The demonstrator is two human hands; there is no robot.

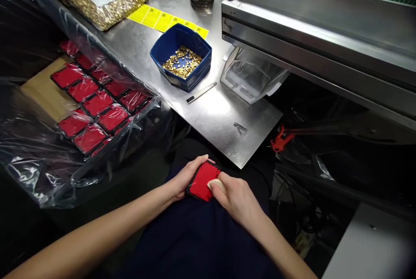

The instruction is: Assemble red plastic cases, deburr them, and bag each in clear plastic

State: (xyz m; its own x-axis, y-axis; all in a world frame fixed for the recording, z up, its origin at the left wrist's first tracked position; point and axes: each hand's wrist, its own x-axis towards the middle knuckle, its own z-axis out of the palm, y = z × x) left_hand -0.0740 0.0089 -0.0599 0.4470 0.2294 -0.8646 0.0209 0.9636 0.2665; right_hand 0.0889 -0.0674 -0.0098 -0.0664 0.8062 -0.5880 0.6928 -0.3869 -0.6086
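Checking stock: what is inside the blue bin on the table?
The blue bin holds a loose heap of small gold parts, with bare blue floor showing around it. Whatever lies beneath the heap is covered.

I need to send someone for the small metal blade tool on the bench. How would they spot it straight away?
Start at the steel table and find the blue bin of small gold parts. Just in front of the bin, toward the person, lies the slim metal blade tool, flat and at a slant. Unlike the tiny clip near the table's corner, it is long, straight and dark-tipped.
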